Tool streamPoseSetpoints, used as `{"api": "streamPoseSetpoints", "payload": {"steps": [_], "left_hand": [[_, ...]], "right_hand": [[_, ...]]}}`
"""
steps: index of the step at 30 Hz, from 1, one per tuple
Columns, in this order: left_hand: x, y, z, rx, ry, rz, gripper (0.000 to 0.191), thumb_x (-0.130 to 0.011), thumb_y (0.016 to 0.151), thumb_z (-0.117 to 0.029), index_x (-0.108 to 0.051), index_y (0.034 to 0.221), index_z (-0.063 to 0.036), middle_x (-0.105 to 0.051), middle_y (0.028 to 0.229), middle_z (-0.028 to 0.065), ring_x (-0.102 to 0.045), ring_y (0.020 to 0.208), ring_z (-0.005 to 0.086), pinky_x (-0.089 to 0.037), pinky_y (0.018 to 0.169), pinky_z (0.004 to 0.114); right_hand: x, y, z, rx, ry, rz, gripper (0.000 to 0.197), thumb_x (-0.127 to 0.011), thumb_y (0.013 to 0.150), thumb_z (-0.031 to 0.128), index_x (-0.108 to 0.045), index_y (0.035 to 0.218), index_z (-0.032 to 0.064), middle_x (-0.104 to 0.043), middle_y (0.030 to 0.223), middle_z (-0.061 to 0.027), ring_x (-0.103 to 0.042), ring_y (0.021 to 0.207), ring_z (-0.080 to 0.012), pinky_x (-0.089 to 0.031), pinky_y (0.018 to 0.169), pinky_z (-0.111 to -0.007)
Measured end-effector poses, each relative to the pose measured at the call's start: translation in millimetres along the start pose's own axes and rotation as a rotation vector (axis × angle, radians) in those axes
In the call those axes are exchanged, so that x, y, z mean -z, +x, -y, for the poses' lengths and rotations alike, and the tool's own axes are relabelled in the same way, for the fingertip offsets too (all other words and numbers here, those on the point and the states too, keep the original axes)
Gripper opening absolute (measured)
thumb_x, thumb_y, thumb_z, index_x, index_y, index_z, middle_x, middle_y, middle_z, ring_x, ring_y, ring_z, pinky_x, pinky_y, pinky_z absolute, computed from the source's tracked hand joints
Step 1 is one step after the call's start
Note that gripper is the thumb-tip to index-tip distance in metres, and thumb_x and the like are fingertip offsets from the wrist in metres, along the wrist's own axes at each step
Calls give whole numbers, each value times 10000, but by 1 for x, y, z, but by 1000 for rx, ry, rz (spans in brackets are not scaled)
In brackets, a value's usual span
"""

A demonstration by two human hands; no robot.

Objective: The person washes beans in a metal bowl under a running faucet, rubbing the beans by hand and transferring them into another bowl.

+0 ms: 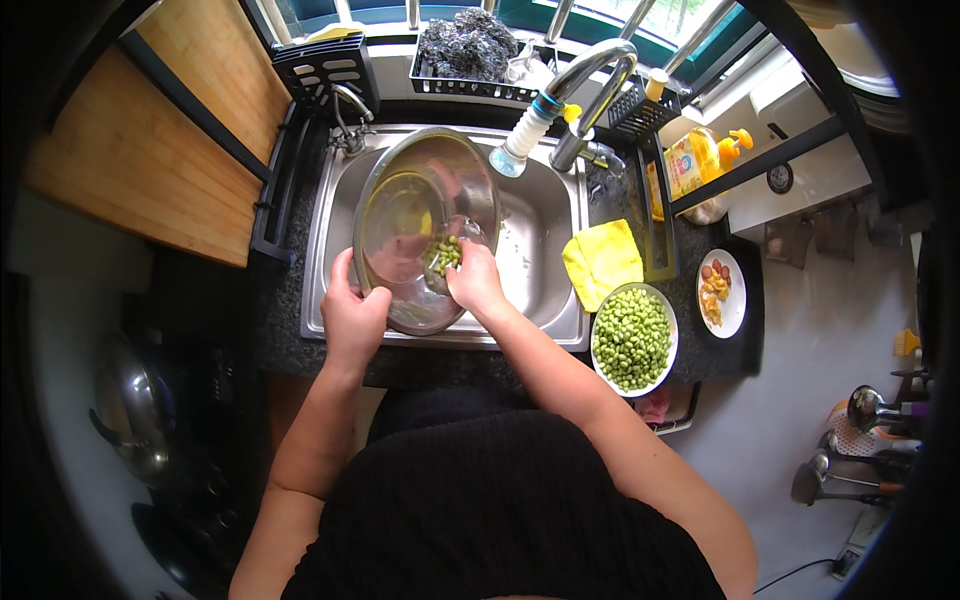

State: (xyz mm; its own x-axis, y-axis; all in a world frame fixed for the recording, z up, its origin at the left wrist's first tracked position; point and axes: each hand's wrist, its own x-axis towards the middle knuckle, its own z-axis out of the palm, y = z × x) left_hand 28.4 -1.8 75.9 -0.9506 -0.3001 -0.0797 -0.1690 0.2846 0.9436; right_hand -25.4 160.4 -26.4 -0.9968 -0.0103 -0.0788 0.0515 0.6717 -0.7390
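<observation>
A large stainless steel basin [472, 172] is tilted over the sink [547, 247], with my left hand [352, 311] gripping its near left rim. Inside it, toward the right side, my right hand [476, 277] is at a small heap of green beans [448, 253] lying in water; its fingertips are partly hidden, so I cannot tell how many beans it holds. To the right, a white bowl [674, 352] full of shelled green beans stands at the counter's edge, just below a folded yellow cloth [604, 259].
A chrome faucet [577, 146] with a white flexible nozzle [523, 139] hangs over the sink. Further right are a yellow pump bottle [694, 161] and a white plate [735, 304] of sliced sausage and other food. Wooden boards [165, 142] stand at the left.
</observation>
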Motion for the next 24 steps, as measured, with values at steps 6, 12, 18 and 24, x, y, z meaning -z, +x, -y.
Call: {"api": "streamPoseSetpoints", "payload": {"steps": [6,12,18,24], "left_hand": [[2,3,-5,-11,50,14,545,-534,644,-41,-432,1176,19,-553,567,72,-502,484,90,-411,473,250],[-1,2,-17,-29,119,23,549,-555,644,-58,-437,1176,11,-537,554,81,-495,481,91,-404,466,253],[-5,3,-17,-73,161,34,536,-568,639,-68,-455,1160,-11,-538,557,85,-495,476,98,-407,471,258],[-10,1,-30,-122,184,50,507,-564,642,-65,-462,1137,-29,-563,592,108,-521,481,121,-423,485,268]], "right_hand": [[6,-4,13,-23,80,-9,422,-586,672,67,-493,1058,-78,-545,950,-263,-525,926,-391,-430,822,-422],[-1,-2,7,-25,55,-37,472,-563,681,62,-444,1117,-73,-525,978,-269,-522,931,-400,-430,823,-435],[-1,-5,3,23,105,-101,464,-555,686,52,-441,1118,-72,-515,963,-277,-508,935,-414,-424,815,-450],[-6,-8,0,41,127,-204,436,-555,686,38,-458,1099,-60,-513,938,-273,-509,892,-419,-426,792,-453]]}}
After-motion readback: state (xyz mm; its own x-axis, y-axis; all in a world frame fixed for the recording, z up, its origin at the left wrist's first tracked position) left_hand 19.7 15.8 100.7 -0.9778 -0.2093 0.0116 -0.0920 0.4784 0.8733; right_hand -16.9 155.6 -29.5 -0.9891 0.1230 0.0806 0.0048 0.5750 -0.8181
